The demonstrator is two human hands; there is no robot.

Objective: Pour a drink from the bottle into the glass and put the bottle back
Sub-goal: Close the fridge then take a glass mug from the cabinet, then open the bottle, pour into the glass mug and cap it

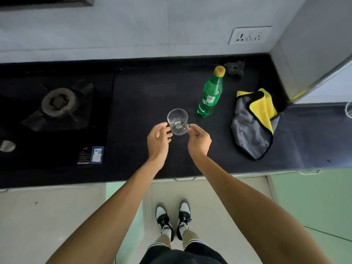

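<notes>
Black-and-white shoes (164, 219) stand on the pale floor (47, 216) at the foot of the black table (144, 88), and two bare forearms reach up over its edge. Left grip (159, 138) is released, its fingers relaxed and spread just beside the left wall of the glass (177, 121); whether they touch it I cannot tell. Right grip (199, 140) is grasping the glass, its fingertips pinching the right side. That clear glass stands upright on the table, mid-way along it. Behind it and to the right, apart from it, stands the green bottle (210, 94), upright with its yellow cap on. Further right lies a crumpled grey-and-yellow cloth (251, 128). Off to the left sits a stove burner (58, 101), and a socket (249, 36) is set in the back wall.
</notes>
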